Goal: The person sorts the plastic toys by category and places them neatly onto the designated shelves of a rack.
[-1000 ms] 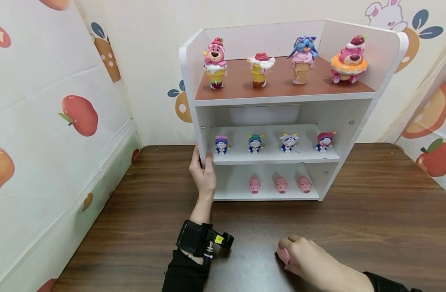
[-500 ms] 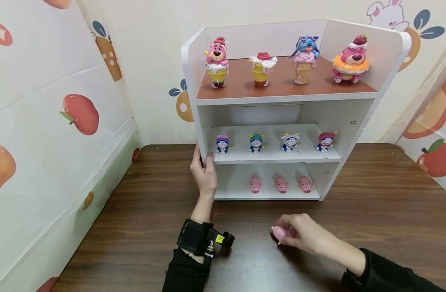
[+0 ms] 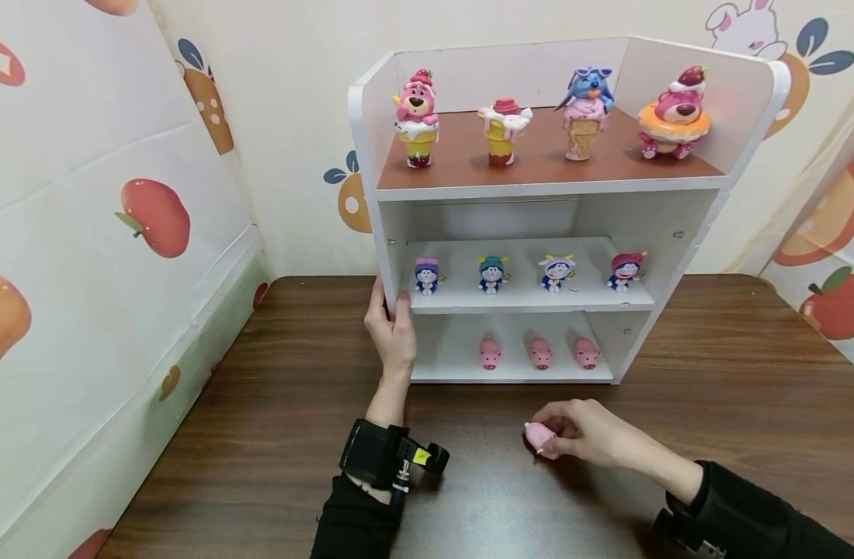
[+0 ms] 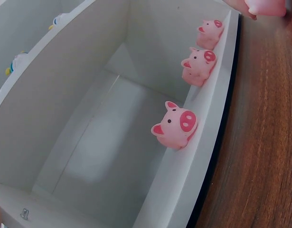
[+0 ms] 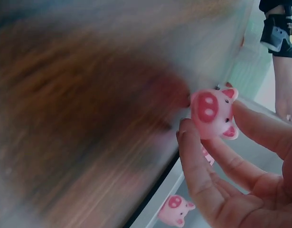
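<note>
My right hand [image 3: 584, 431] pinches a pink toy pig [image 3: 539, 436] low over the table, in front of the shelf's right half. In the right wrist view the pig [image 5: 213, 113] shows its round snout, with the thumb on one side and fingertips on the other. My left hand [image 3: 390, 330] grips the left side panel [image 3: 373, 194] of a small white shelf unit, thumb at the front edge. On its bottom board [image 3: 434, 357] sit three more pink pigs, such as the left one [image 3: 490, 354]; the left wrist view shows the nearest pig [image 4: 176, 126] close to the front edge.
The middle board [image 3: 525, 299] holds several small figures in coloured hats, including a green-hatted figure [image 3: 491, 273]. Up top stand a bear figure [image 3: 416, 116], an ice-cream cone [image 3: 502, 132], a blue figure [image 3: 584, 112] and a bear with an orange ring [image 3: 677, 116]. Beneath is a brown wooden table [image 3: 259, 435].
Holding the pig, my right hand has moved forward across the table, closer to the shelf unit. My left hand stays on the side panel.
</note>
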A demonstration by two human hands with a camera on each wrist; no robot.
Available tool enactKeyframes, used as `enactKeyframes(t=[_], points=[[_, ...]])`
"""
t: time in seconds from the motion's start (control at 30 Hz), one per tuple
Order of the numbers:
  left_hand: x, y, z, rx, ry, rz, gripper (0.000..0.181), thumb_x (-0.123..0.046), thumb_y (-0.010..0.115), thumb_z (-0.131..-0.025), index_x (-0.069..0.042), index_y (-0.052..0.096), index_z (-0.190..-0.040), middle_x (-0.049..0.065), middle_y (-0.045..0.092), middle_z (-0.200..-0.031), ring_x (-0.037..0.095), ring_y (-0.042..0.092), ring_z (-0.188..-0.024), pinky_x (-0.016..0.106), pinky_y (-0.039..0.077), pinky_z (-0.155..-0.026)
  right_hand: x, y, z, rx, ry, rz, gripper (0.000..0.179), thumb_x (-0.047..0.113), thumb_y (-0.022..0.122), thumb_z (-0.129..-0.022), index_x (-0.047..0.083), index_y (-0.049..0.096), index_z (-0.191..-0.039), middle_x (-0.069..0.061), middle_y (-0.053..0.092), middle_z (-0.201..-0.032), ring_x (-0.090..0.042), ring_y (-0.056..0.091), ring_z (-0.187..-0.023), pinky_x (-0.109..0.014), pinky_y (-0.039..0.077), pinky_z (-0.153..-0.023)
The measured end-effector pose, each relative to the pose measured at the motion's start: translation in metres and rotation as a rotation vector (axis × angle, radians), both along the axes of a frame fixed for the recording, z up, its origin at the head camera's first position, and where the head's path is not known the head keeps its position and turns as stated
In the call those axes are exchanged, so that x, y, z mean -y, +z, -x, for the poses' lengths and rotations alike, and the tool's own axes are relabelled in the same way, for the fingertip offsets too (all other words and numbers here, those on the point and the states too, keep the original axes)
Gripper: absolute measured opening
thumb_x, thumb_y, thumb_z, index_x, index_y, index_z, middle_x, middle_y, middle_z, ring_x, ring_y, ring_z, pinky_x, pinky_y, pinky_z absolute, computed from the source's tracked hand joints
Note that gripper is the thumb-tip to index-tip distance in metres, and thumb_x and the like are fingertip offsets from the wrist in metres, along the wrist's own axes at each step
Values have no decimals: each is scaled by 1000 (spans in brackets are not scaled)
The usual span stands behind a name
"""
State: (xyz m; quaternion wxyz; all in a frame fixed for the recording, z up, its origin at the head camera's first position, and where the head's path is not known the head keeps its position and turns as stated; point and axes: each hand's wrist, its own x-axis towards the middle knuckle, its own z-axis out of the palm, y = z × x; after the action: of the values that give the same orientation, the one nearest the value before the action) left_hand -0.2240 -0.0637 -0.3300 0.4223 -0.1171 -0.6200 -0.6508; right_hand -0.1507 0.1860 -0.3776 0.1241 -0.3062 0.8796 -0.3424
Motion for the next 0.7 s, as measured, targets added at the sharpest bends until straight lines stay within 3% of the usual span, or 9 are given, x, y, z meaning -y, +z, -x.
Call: enactKeyframes(t=[0.47,0.57,0.7], points=[[1,-1,0,1,3,2,42,15,42,-80,14,43,-122,26,48,-121,29,46,-110,43,36,-92,-12,-2,8,-11,15,-66,26,17,63,-81,-1,64,-100,4,62,-84,-2,53,-71,-23,45,-61],[1,-1,0,2,3,1,42,15,42,-80,14,43,-122,26,48,-121,29,46,-110,43,36,-92,-14,0,8,-86,42,-51,23,13,64,-80,0,63,-99,3,62,-84,-2,53,-70,-23,46,-60],[1,-1,0,-2,0,3,42,15,42,-80,14,43,-122,26,48,-121,28,46,-110,43,36,-92,-14,2,9,-265,125,-5,26,7,69,-74,3,63,-99,1,61,-88,-6,54,-72,-24,47,-60]])
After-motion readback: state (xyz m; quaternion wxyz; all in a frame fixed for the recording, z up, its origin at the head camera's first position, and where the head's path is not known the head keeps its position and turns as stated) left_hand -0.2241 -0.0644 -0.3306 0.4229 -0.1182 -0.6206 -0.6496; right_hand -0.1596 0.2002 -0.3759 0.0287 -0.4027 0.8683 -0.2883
